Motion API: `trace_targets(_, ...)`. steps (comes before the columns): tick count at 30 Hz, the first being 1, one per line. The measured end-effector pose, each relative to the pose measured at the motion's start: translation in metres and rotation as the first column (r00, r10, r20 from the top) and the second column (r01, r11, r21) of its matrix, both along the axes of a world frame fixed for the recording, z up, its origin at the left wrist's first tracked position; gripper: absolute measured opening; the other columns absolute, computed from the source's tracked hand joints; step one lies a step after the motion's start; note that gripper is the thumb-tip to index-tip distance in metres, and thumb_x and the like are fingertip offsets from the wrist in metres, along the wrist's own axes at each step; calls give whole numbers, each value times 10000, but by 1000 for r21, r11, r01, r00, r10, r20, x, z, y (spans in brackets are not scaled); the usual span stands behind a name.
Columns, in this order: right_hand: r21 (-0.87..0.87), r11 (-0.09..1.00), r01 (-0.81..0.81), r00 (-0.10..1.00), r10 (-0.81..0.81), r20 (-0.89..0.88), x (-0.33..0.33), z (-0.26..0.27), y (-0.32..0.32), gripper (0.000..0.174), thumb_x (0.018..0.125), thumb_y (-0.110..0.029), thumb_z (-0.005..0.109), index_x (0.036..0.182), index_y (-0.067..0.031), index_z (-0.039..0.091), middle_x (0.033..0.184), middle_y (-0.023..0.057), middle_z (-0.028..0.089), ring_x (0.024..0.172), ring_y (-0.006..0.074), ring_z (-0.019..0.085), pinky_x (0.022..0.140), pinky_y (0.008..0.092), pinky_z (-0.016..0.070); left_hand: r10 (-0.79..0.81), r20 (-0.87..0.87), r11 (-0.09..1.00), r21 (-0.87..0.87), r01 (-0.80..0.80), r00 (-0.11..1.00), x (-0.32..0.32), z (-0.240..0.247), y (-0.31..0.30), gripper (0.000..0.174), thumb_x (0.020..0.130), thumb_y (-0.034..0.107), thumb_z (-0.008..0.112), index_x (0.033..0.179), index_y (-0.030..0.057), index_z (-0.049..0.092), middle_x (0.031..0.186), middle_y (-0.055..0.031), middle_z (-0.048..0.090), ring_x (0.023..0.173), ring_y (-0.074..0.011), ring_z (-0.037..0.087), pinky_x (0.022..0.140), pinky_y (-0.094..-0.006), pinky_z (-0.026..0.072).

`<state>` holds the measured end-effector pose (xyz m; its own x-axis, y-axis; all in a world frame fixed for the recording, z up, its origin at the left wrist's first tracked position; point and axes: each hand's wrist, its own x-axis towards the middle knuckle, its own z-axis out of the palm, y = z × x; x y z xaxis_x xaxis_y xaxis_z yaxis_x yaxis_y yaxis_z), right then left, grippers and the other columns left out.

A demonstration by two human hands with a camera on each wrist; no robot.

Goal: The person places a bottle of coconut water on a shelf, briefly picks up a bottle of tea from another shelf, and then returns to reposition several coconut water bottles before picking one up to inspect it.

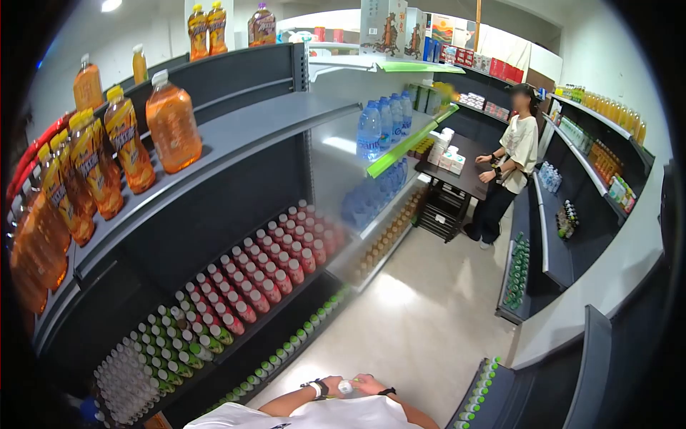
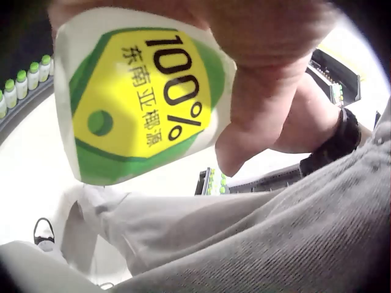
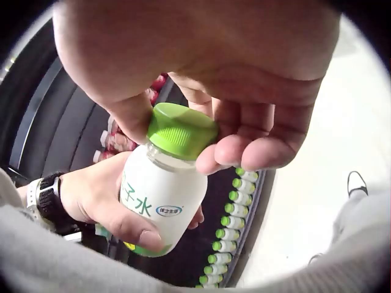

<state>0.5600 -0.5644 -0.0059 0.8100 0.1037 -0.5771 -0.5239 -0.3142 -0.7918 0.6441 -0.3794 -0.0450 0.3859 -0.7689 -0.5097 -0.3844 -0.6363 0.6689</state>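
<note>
Where shelves (image 1: 243, 132) flank pale floor (image 1: 421, 322), the left hand (image 3: 101, 195) grips a bottle (image 3: 168, 195).

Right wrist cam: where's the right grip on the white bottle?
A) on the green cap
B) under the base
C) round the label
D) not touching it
A: the right grip pinches the green cap between thumb and fingertips, while the left grip holds the white bottle by its body.
</note>
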Motion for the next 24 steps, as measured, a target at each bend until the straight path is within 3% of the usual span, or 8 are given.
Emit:
trace_targets(3,-5,1000,16,999,-16,52,26,-4,-37,488,843,-462,554,986,4,589,798,100,616,707,186,577,639,309,458,43,38,999,-6,-43,998,23,22,-36,608,548,386,771,979,-2,584,940,-206,636,896,-323,618,804,-374,486)
trace_targets(4,50,997,58,996,-61,63,34,-5,-48,382,833,-390,633,988,-44,586,740,31,571,610,90,496,503,238,389,64,47,998,-4,-64,997,28,26,-46,624,556,400,773,978,-17,579,934,-214,627,890,-341,610,804,-385,483)
trace_targets(8,205,969,137,960,-181,214,57,-5,-81,319,818,-333,657,920,-40,589,688,11,555,551,81,478,469,225,374,92,151,996,-13,-91,984,44,34,-81,660,571,419,787,980,-50,566,973,-245,589,933,-377,569,845,-407,452)
trace_targets(13,296,923,246,926,-314,208,101,32,-95,241,802,-260,674,847,-37,593,644,-2,544,510,76,480,443,218,388,368,179,920,-208,-331,912,59,69,-98,753,587,360,806,1124,-44,467,1031,-238,572,989,-357,559,860,-389,445)
trace_targets(18,391,901,188,864,-341,370,160,91,-98,204,789,-173,689,861,-14,583,694,11,564,571,73,516,471,223,432,519,273,839,-341,-423,810,95,155,-107,728,593,337,812,1124,-26,471,1030,-208,553,975,-344,552,845,-382,442)
trace_targets(22,416,909,2,793,-255,554,211,156,-93,315,766,-183,717,986,1,589,776,46,597,734,117,561,677,271,475,675,391,704,-595,-388,626,130,203,-99,625,608,280,811,1084,2,516,1035,-166,504,999,-325,518,873,-379,421)
trace_targets(23,331,942,-47,740,-190,645,223,174,-92,376,753,-179,722,1046,5,575,866,76,608,808,148,577,730,287,473,716,377,663,-630,-404,587,136,223,-97,608,608,256,810,1082,9,519,1044,-159,506,996,-324,521,870,-379,423)
trace_targets(24,245,964,-108,654,-117,748,235,187,-91,398,755,-148,718,1083,6,553,914,64,579,797,128,565,677,257,470,733,394,646,-657,-389,554,143,238,-94,605,606,246,807,1083,11,518,1045,-156,506,996,-322,521,869,-379,423)
